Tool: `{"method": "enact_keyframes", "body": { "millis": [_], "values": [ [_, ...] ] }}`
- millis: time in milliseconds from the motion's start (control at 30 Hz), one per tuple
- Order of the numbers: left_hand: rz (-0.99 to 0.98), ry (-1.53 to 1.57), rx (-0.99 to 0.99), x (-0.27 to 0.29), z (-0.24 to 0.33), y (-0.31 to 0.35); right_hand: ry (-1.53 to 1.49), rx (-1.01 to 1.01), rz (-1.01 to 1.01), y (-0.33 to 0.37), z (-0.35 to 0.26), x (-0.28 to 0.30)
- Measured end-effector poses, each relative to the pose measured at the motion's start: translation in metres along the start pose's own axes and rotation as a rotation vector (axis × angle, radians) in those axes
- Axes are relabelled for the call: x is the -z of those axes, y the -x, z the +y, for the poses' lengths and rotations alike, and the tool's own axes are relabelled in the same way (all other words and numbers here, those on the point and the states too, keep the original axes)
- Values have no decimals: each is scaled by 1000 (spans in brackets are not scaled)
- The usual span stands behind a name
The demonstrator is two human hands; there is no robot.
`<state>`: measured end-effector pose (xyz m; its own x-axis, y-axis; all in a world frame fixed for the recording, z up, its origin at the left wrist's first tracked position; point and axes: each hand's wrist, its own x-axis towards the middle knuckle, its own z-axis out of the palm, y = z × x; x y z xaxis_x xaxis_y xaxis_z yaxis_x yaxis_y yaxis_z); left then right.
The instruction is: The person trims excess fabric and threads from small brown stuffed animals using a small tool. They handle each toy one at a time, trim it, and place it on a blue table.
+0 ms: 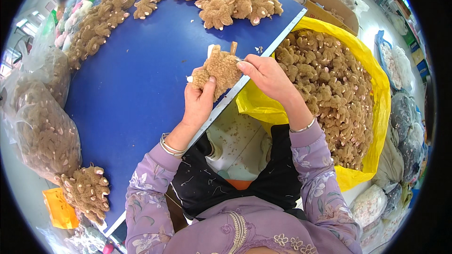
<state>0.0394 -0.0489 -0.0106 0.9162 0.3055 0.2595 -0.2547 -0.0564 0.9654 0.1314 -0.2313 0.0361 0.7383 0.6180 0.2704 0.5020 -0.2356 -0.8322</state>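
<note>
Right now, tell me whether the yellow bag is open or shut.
Open: the yellow bag gapes wide at the top, with brown plush pieces visible inside.

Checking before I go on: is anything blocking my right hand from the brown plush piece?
Nothing visible does: your left hand holds the brown plush piece near the edge of the blue table, and your right hand is closed in a pinch at the piece's right side.

Worn are a mauve top (200, 239) with pale embroidery (242, 228) and floral sleeves (320, 183), black trousers (202, 183), and silvery bangles (170, 150).
</note>
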Motion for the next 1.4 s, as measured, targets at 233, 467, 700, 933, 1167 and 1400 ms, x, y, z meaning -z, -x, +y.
{"method": "enact_keyframes", "body": {
  "millis": [233,467,700,933,1167,1400],
  "values": [
    [-43,-31,32,4,-4,0,-539,-88,219,-2,13,3],
    [67,-513,-366,-1,2,-3,-558,-133,96,0,2,-27],
    [-82,-633,-550,1,15,5,-684,-131,215,-3,0,-38],
    [-45,110,-47,13,-5,-12,-834,-61,-36,7,-6,-22],
    [-180,85,-104,17,-21,-9,-139,258,8,6,5,-10],
    [-276,-123,-93,2,5,-3,-360,46,15,7,17,-26]
  ]
}}
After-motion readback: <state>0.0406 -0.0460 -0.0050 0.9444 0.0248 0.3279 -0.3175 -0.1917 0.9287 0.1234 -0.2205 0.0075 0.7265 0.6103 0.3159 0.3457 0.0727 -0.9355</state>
